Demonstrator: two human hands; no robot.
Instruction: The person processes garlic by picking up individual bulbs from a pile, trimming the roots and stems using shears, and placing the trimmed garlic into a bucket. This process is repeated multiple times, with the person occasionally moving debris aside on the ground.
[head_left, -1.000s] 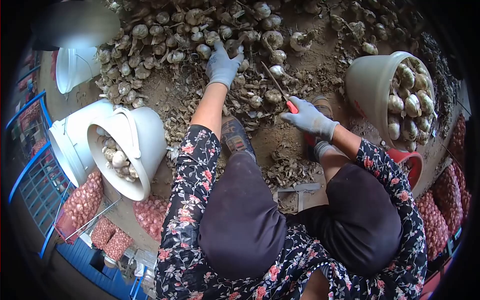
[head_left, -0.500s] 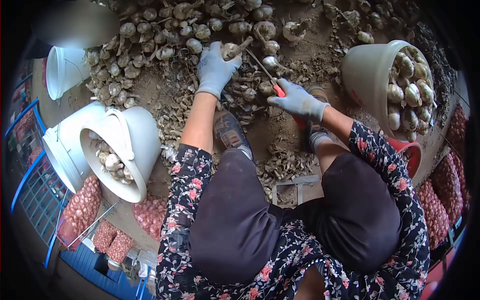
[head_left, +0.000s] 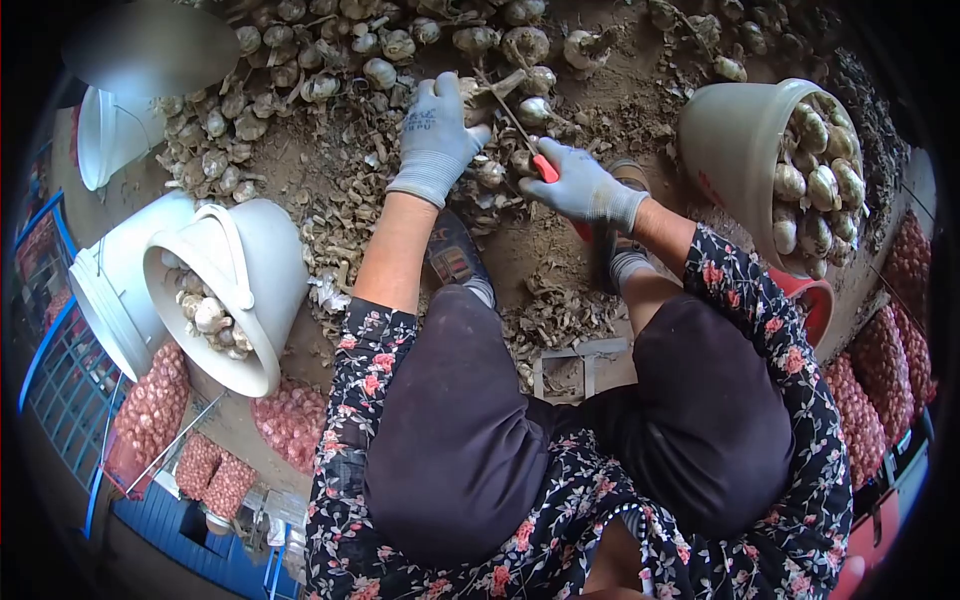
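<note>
Garlic heap is spreading across the dirt floor ahead. Right bucket is holding bulbs, well apart from the hands. Left hand, gloved, is gripping one bulb between finger and thumb. Right hand, gloved, is clamping the knife by its red handle; blade is crossing near the garlic bulb, which is sitting at the left fingertips.

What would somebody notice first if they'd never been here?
Probably the gloved left hand, upper middle, holding a garlic bulb, and the right hand beside it with a red-handled knife. Next, maybe the pale bucket packed with garlic at the right, or loose bulbs along the top.
</note>
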